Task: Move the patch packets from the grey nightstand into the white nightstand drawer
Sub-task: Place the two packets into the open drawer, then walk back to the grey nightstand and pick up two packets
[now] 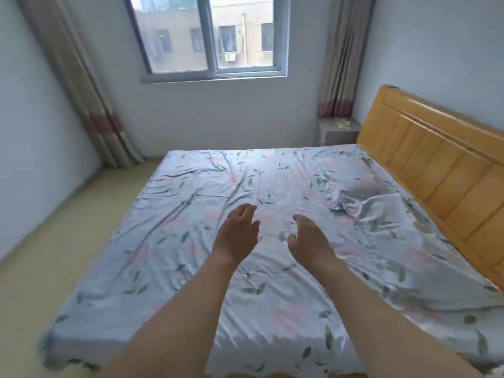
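A grey nightstand [339, 132] stands in the far corner, between the curtain and the headboard. Pale yellowish packets [343, 122] lie on its top, small and blurred at this distance. My left hand [236, 232] and my right hand [308, 241] are stretched out side by side over the middle of the bed, fingers relaxed, holding nothing. Both hands are far from the nightstand. No white nightstand is in view.
A wide bed [136, 268] with a flowered sheet fills the foreground, with a pillow [371, 205] near the wooden headboard [441, 170]. Floor runs along the bed's left side to the window wall. Curtains [90, 113] hang beside the window [212, 36].
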